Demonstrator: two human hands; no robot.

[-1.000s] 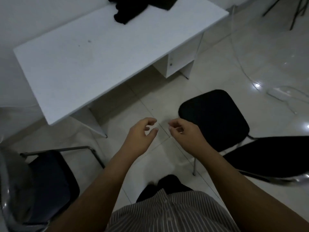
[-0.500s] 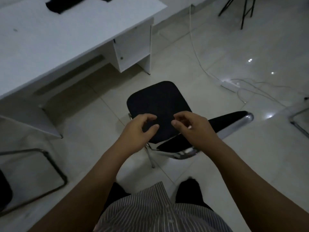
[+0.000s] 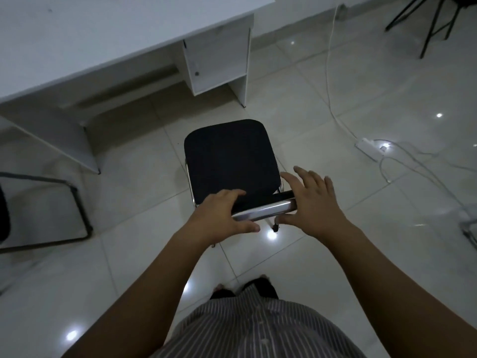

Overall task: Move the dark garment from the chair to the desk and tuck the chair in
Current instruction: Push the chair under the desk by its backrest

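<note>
A chair with a black seat [image 3: 229, 161] and a chrome-edged backrest [image 3: 263, 209] stands on the tiled floor in front of the white desk [image 3: 103, 34], clear of its front edge. My left hand [image 3: 222, 215] reaches around the backrest's left end, fingers over the front and thumb behind. At the right end is my right hand [image 3: 312, 202], fingers spread, thumb under the bar. Neither hand has closed on it. The seat is bare. The dark garment is out of view.
The desk's side cabinet [image 3: 216, 60] and panel leg [image 3: 64, 140] frame the gap under the top. A second chair's frame [image 3: 77, 202] stands at the left. A white power strip [image 3: 366, 148] with cables lies on the floor to the right. Dark stand legs [image 3: 433, 21] are far right.
My view swung right and down, so the garment on the desk left the picture. The chair now faces the desk squarely, and both hands moved apart from mid-air to the backrest's ends.
</note>
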